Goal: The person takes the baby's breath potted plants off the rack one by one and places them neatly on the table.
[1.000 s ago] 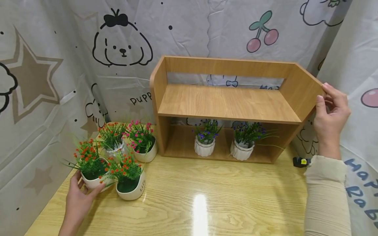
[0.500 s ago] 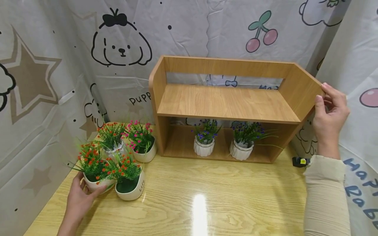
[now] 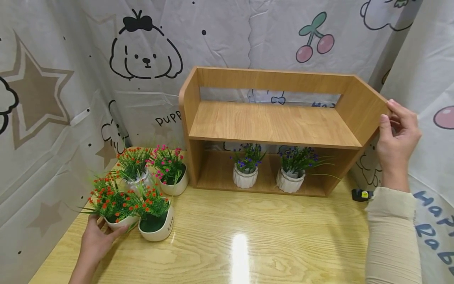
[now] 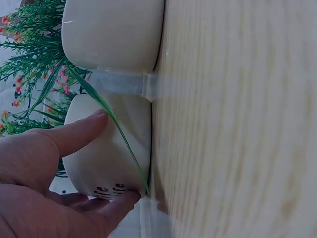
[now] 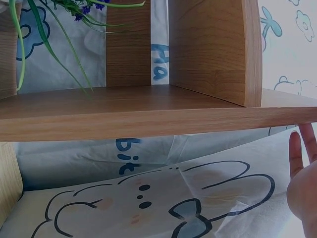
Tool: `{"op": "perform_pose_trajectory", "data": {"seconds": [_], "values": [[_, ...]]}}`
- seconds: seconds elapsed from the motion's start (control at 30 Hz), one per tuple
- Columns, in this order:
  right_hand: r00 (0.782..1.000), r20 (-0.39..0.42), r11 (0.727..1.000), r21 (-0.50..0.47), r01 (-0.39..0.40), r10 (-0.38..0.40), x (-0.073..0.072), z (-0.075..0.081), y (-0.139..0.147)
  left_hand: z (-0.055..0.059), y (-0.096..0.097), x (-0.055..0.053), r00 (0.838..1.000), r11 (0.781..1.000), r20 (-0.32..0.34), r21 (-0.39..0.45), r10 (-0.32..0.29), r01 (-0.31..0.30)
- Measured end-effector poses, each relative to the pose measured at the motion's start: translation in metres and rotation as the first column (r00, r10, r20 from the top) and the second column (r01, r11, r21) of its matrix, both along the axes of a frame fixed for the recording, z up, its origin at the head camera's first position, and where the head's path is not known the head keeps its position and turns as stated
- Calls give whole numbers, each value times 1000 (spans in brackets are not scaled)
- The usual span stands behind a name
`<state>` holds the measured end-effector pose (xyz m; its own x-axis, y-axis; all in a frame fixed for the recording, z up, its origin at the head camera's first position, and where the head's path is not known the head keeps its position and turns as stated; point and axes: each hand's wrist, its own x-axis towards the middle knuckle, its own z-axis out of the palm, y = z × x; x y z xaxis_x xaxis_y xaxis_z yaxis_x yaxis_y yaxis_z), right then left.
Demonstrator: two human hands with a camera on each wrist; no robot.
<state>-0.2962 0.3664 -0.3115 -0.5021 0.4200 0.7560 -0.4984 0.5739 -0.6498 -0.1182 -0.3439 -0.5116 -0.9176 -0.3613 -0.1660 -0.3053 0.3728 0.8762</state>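
My left hand (image 3: 95, 240) grips a white pot (image 3: 120, 225) with orange artificial flowers, thumb on one side and fingers on the other. In the left wrist view the base of this pot (image 4: 86, 163) is at the wooden tabletop, black lettering shows near the fingertips, and a long green leaf hangs across it. A second orange-flowered pot (image 3: 159, 227) stands close to its right. My right hand (image 3: 399, 140) holds the front edge of the right side panel of a two-tier wooden shelf (image 3: 276, 122), thumb in front; some of its fingers are hidden behind the panel.
Behind the held pot stand another orange-flowered plant (image 3: 134, 161) and a pink-flowered pot (image 3: 175, 185), near the shelf's left side. Two fluted white pots with blue-purple flowers, a left one (image 3: 244, 178) and a right one (image 3: 290, 182), sit on the lower tier. A small black-and-yellow object (image 3: 361, 195) lies right of the shelf.
The held pot has shifted slightly right and lower in the head view, and its flowers and long leaf have swung lower. My right hand keeps its place on the shelf.
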Motion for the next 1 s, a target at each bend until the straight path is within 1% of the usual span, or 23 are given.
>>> {"op": "perform_pose_trajectory", "data": {"seconds": [0.17, 0.47, 0.57, 0.67, 0.73, 0.77, 0.83, 0.87, 0.93, 1.0], "values": [[1000, -4, 1000, 1, -8, 8, 1, 0, 1, -1, 0, 0, 1000, 1000, 15, 2, -3, 3], [1000, -14, 1000, -4, -14, 14, 1, 0, 3, -2, 3, 0, 1000, 999, 13, 38, -13, 13], [1000, -11, 1000, -4, -14, 14, 2, 0, 3, -2, 3, 0, 1000, 998, -8, 52, -17, 18], [1000, -10, 1000, 0, -13, 13, 2, 0, 3, -2, 4, 2, 999, 997, -46, 71, -15, 19], [1000, -9, 1000, 2, -10, 10, 3, 0, 3, 2, 4, 5, 999, 998, -49, 62, -4, 7], [1000, -8, 1000, -1, -10, 10, 4, 1, 1, 5, 4, 6, 998, 999, -60, 47, 1, 2], [1000, -11, 1000, 1, -10, 10, 8, 5, -4, 14, 4, 10, 997, 1000, -68, -3, 19, -20], [1000, -13, 1000, -2, -12, 12, 11, 7, -8, 19, 4, 13, 996, 999, -82, -24, 32, -34], [1000, -15, 1000, -5, -18, 18, 17, 11, -16, 31, 4, 17, 989, 994, -136, -88, 54, -67], [1000, -16, 1000, -5, -21, 21, 21, 14, -23, 43, 6, 21, 974, 986, -205, -112, 96, -120]]}}
